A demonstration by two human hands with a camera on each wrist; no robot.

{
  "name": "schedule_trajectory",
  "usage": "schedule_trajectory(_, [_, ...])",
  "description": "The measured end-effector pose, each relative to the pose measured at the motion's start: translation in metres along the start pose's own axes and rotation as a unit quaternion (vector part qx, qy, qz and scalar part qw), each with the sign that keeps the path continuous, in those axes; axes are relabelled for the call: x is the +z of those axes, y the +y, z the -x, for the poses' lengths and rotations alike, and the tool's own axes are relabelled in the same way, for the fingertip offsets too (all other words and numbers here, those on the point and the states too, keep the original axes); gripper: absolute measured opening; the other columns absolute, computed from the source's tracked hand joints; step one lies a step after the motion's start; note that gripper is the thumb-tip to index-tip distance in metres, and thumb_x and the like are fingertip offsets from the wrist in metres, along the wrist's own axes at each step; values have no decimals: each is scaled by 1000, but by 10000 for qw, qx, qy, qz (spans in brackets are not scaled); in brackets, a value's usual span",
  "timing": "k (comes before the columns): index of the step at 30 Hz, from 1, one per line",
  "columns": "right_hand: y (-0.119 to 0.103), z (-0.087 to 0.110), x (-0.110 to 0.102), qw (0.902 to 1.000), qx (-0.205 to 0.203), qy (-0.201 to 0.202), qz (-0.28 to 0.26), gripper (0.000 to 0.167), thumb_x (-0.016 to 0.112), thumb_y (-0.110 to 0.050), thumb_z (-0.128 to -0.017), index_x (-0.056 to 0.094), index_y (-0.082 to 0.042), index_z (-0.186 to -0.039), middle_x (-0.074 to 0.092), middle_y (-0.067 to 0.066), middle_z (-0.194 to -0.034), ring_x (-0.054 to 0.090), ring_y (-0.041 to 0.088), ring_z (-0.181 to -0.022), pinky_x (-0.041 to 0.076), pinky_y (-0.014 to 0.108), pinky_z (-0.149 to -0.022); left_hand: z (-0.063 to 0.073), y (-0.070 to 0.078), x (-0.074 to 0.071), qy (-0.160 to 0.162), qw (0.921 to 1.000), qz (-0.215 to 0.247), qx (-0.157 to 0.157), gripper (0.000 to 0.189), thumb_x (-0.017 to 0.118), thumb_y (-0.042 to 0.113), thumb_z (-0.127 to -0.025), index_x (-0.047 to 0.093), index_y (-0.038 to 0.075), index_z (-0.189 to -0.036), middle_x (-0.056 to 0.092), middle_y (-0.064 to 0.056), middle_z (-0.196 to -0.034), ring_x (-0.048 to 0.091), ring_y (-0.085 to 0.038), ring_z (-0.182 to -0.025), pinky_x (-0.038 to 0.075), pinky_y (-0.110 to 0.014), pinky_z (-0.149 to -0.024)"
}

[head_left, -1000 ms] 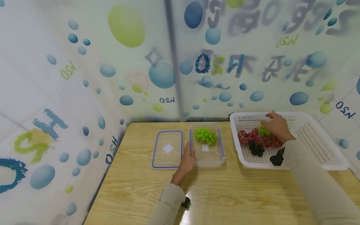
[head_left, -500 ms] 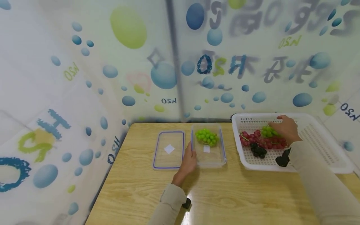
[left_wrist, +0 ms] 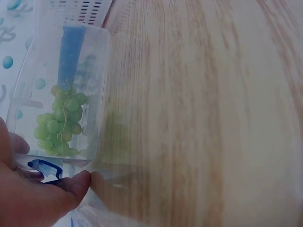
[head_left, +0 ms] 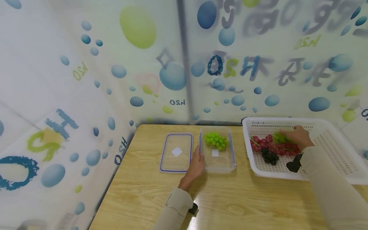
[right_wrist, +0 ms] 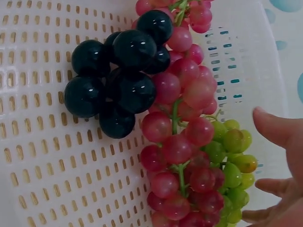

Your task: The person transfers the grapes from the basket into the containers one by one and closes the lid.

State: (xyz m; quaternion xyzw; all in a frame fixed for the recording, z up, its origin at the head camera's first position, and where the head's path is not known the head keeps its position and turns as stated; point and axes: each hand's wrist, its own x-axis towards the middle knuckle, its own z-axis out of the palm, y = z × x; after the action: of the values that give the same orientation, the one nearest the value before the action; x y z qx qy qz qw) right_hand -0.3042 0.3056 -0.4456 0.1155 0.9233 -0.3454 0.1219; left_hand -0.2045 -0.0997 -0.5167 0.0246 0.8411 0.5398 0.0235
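Observation:
My left hand [head_left: 196, 164] holds the left side of a clear plastic container [head_left: 222, 164]; in the left wrist view its thumb lies by the container's corner near a blue-edged clip flap [left_wrist: 45, 168]. Inside that container is a bunch of green grapes [head_left: 215, 140]. Over the white basket [head_left: 258, 171], my right hand [head_left: 300, 137] reaches to a second green bunch [right_wrist: 232, 165]. Its thumb and fingers are spread beside those grapes, not closed round them. Red grapes [right_wrist: 184, 142] lie alongside, with a black bunch [right_wrist: 116, 75] next to them.
A clear lid with a blue seal [head_left: 176, 152] and a white label lies left of the container. The wooden table [head_left: 230, 198] meets a patterned wall [head_left: 169, 108] at the back and left. The basket stands at the right.
My right hand has lowered closer to the green grapes in the basket. The left hand stays at the container. The head view has turned slightly left, shifting everything to the right.

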Motion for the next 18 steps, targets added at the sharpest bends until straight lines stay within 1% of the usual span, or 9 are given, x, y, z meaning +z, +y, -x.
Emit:
schedule_trajectory(2, [3,-2,1,9996,-228,-132,41,93,56,-47,-96,17,22,-145,24,49,-140,31,63,-126,37,68,-102,0,0,1,-5,10000,-5,44,54,28,9,-107,11,-9,-155,19,-35,-156,21,-48,-145,21,-60,-117])
schedule_trajectory(5, [7,-5,3,9984,-505,-167,178,78,63,-41,-94,36,20,-133,43,44,-122,48,54,-106,48,61,-86,-1,0,1,0,9999,-20,107,54,28,9,-107,11,-10,-155,20,-36,-156,22,-48,-145,22,-59,-117])
schedule_trajectory(7, [8,-7,4,9976,-624,-117,263,70,68,-39,-92,42,19,-121,50,37,-109,53,45,-93,50,53,-76,-1,-1,2,-4,9999,-14,138,54,28,8,-107,11,-11,-154,20,-36,-156,22,-48,-145,23,-60,-117])
schedule_trajectory(8, [9,-8,5,9973,-650,-99,326,69,69,-39,-91,44,18,-120,51,37,-107,53,44,-90,50,50,-74,-1,-1,2,-3,9999,-25,157,53,28,8,-107,11,-11,-154,21,-35,-156,22,-48,-145,23,-60,-117])
schedule_trajectory(11, [12,-12,6,9967,-639,-89,501,75,72,-40,-88,41,19,-122,50,38,-108,52,45,-91,49,51,-73,0,-1,1,-7,9998,-50,172,53,28,8,-107,11,-11,-154,21,-36,-156,22,-48,-145,23,-60,-116])
schedule_trajectory(13, [17,-17,8,9958,-606,-99,678,85,73,-45,-85,38,20,-126,48,39,-112,51,47,-94,48,54,-74,0,-1,1,23,9998,-83,203,53,28,7,-107,12,-11,-154,22,-36,-155,23,-49,-144,24,-60,-116])
schedule_trajectory(15, [20,-18,10,9946,-595,-40,851,90,75,-48,-82,36,19,-128,48,39,-112,51,48,-94,47,56,-73,0,-1,0,44,9997,-99,211,53,28,7,-107,12,-11,-154,22,-37,-155,24,-49,-144,24,-60,-116])
schedule_trajectory(16, [21,-19,11,9933,-609,13,978,89,75,-48,-81,37,18,-127,49,39,-110,52,48,-93,46,57,-73,0,-1,0,42,9997,-94,209,53,28,7,-107,12,-11,-154,22,-37,-155,24,-49,-144,24,-60,-116])
schedule_trajectory(18, [21,-19,13,9912,-647,117,1147,86,74,-47,-81,39,17,-127,50,39,-110,51,49,-95,43,62,-77,0,-2,0,58,9997,-77,211,53,28,6,-107,12,-11,-154,23,-37,-154,24,-49,-143,24,-60,-116])
